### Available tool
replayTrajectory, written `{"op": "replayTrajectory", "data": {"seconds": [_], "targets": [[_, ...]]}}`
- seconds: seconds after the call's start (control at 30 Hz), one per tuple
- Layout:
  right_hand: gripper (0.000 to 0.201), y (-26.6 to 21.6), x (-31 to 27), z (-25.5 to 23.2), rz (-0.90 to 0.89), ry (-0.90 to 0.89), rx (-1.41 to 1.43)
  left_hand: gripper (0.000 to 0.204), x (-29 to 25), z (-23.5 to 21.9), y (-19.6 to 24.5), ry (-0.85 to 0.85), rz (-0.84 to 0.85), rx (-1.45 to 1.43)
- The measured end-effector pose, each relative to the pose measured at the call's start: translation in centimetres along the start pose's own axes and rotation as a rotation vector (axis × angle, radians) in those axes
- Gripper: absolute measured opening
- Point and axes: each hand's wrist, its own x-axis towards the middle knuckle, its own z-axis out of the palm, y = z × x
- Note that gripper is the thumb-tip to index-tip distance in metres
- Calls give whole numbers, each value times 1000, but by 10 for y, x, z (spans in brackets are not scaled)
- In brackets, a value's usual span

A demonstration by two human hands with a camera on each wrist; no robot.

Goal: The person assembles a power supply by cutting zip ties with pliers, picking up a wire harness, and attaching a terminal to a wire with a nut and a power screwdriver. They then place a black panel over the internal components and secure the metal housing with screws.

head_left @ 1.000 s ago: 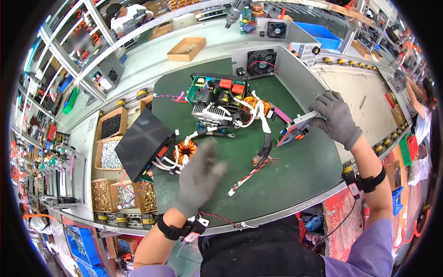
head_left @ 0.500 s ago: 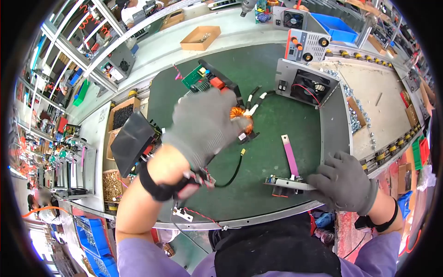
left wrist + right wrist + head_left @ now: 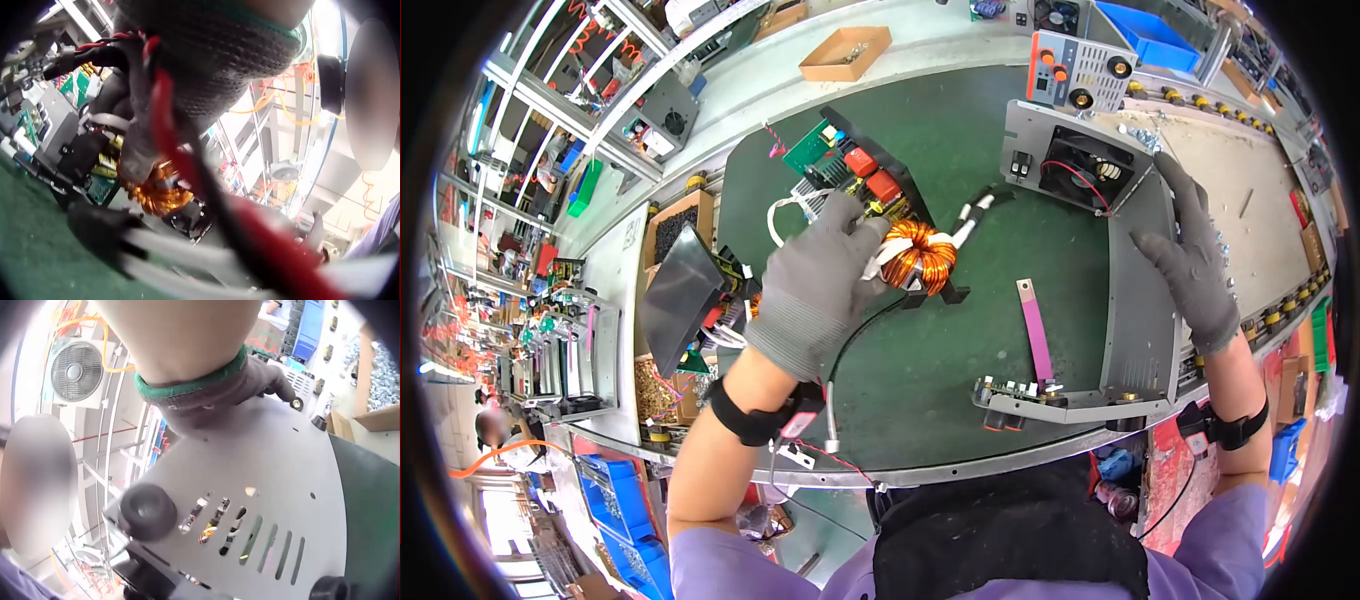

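My gloved left hand (image 3: 815, 285) grips the orange copper coil (image 3: 922, 262) by its left side, beside a circuit board with red parts (image 3: 883, 184) and a black plate. Its fingertips press on the coil (image 3: 164, 199) in the left wrist view, where red and black wires blur across. A bent grey metal casing (image 3: 1138, 300) carries a black fan (image 3: 1083, 170) at its far end and a small board (image 3: 1012, 388) at its near end. My right hand (image 3: 1197, 262) lies over the casing's right edge, thumb and forefinger spread; the slotted outer face (image 3: 262, 469) shows below it in the right wrist view.
A purple strip (image 3: 1034, 330) lies on the green mat (image 3: 940, 400). At left is a second assembly with a black cover (image 3: 687, 300), beside boxes of small parts. A cardboard tray (image 3: 845, 55) and a panel with orange knobs (image 3: 1072, 75) stand at the back.
The casing has swung round and nearer on the right. The coil and board have turned on the mat under my left hand. My right hand has moved from the near panel up along the casing's edge.
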Motion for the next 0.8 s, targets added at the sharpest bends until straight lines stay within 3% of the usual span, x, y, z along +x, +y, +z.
{"op": "replayTrajectory", "data": {"seconds": [0.07,0.13,0.2,0.23,0.27,0.5,0.57,0.7,0.8], "targets": [[65,-6,-4,5,13,40,29,53,6,-2,-9,13,180,-96],[62,-8,-5,3,123,35,236,55,12,-2,-2,0,259,-170],[60,-13,-3,8,125,61,254,55,16,0,12,-15,363,-239],[57,-13,-2,11,117,83,278,55,18,0,22,-17,367,-247],[70,-10,-3,11,97,40,250,54,20,-1,32,-61,357,-221],[70,-32,1,36,76,61,268,33,17,9,89,-257,322,-149],[69,-30,0,39,29,73,239,29,21,4,92,-397,351,-29],[66,-46,0,52,79,126,281,31,30,-2,96,-352,483,-21],[63,-47,1,59,0,191,336,40,33,-4,102,-432,454,-7]]}}
